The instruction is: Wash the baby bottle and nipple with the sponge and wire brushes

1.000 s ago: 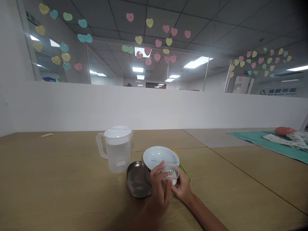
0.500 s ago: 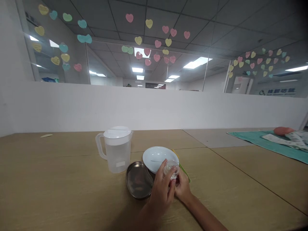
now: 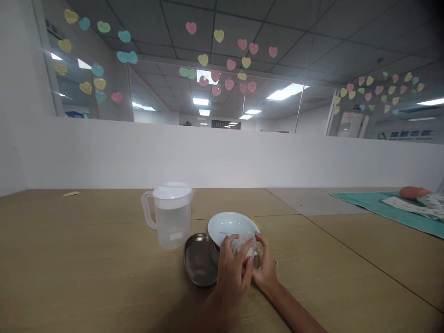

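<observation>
A small clear container [image 3: 245,243] with something white inside is held over the near edge of the white plate [image 3: 222,222]. My left hand [image 3: 231,268] has its fingers wrapped around the container from the left and front. On the other side, my right hand [image 3: 267,268] curls its fingertips against the container's right edge. Its lower part is hidden behind my fingers. Left of my hands lies a kidney-shaped metal dish [image 3: 200,261], partly covered by my left hand. A thin pale stick [image 3: 227,233] rests on the plate.
A lidded clear plastic jug [image 3: 173,222] of water stands behind the metal dish. Something yellow [image 3: 255,221] shows beside the plate. At far right, a green cloth [image 3: 371,203] bears a reddish object [image 3: 414,192] and white fabric. A white wall [image 3: 208,157] borders the table.
My right hand's fingers have come up along the container's right side and spread a little. The container has tilted slightly, and the whole view has shifted a bit.
</observation>
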A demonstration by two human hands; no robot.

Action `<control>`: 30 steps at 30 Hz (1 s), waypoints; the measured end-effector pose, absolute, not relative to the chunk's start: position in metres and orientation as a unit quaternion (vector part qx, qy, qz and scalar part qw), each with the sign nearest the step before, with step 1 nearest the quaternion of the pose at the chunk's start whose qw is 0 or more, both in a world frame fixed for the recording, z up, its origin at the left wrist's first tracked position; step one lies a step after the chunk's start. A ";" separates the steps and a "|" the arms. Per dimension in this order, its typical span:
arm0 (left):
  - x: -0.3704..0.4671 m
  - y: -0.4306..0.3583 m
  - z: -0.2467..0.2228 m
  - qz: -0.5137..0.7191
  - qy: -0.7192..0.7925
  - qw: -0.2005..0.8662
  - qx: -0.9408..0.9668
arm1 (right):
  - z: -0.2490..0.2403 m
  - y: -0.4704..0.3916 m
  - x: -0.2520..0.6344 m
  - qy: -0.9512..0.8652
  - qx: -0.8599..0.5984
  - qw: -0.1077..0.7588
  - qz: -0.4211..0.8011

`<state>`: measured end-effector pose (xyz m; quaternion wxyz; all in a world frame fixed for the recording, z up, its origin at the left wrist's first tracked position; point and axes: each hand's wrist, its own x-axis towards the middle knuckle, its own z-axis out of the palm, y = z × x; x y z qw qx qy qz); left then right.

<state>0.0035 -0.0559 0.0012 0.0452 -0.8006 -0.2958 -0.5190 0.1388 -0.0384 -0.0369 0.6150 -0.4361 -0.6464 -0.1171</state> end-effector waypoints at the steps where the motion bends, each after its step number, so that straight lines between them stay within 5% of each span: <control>1: 0.003 -0.056 0.002 -0.514 -0.299 0.038 -0.803 | -0.039 -0.038 0.139 -0.647 -0.432 0.616 -0.124; 30: 0.006 -0.055 0.003 -0.513 -0.295 -0.094 -0.800 | -0.035 -0.040 0.127 -0.639 -0.402 0.645 -0.121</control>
